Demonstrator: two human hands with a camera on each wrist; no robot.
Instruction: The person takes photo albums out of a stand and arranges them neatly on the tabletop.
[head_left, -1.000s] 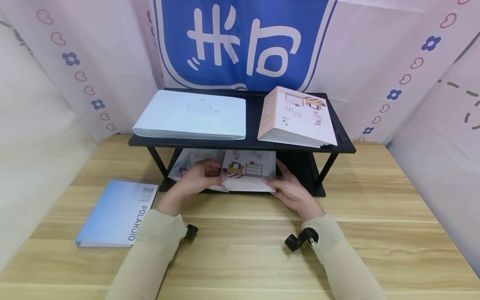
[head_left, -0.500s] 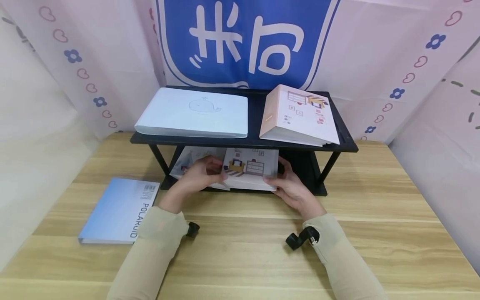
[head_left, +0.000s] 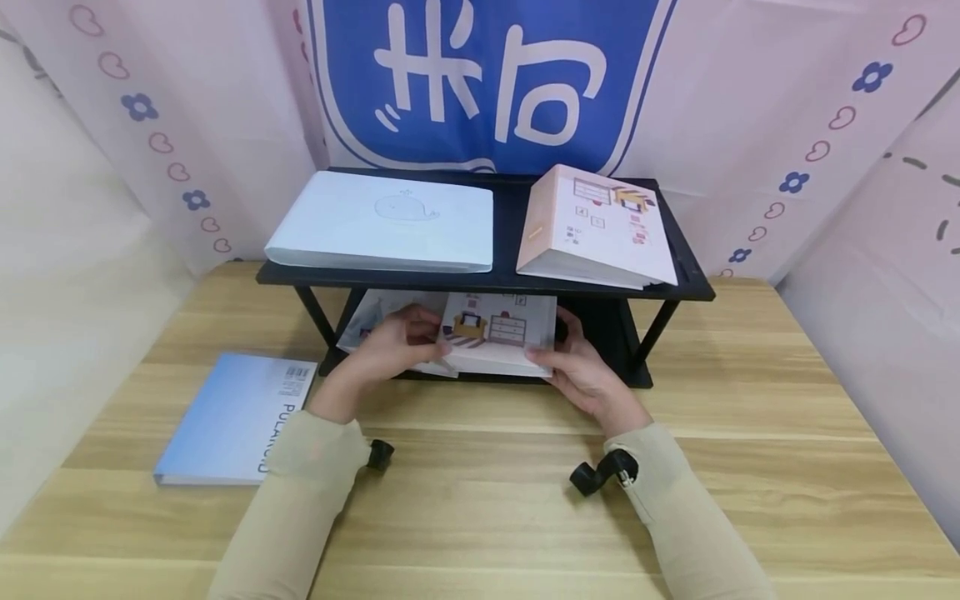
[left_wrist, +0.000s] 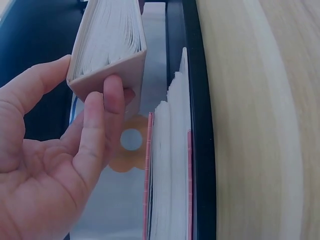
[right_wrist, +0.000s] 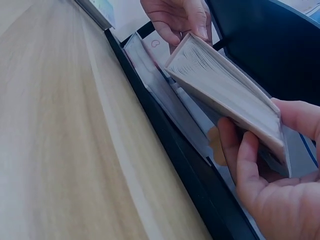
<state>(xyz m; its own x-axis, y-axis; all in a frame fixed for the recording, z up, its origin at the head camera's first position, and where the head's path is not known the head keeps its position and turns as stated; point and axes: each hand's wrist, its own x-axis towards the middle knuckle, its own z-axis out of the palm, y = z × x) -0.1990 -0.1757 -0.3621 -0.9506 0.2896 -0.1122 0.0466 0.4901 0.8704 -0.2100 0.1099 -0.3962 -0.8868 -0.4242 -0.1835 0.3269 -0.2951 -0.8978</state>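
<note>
Both hands hold a thick photo album [head_left: 498, 333] between the two decks of a black rack [head_left: 517, 288]. Its cover shows a yellow armchair and a dresser. At the spine end, my left hand [head_left: 390, 346] grips it, thumb above in the head view and fingers against the pinkish spine in the left wrist view. Opposite, my right hand [head_left: 585, 375] pinches the other end, thumb on one cover and fingers on the other. In the right wrist view the album [right_wrist: 225, 90] tilts, its page edges showing. Beside it on the lower deck lies another album [left_wrist: 167, 175] with red-edged covers.
On the rack's top deck lie a pale blue album [head_left: 360, 221] with a whale drawing and a pink-spined album [head_left: 600, 229]. A blue-and-white POLAROID binder [head_left: 225, 417] lies on the wooden table [head_left: 487, 517] at left. Printed cloth [head_left: 712, 108] hangs behind.
Both hands keep their hold on the photo album, which hardly moves within the rack. The whole head view shifts slightly.
</note>
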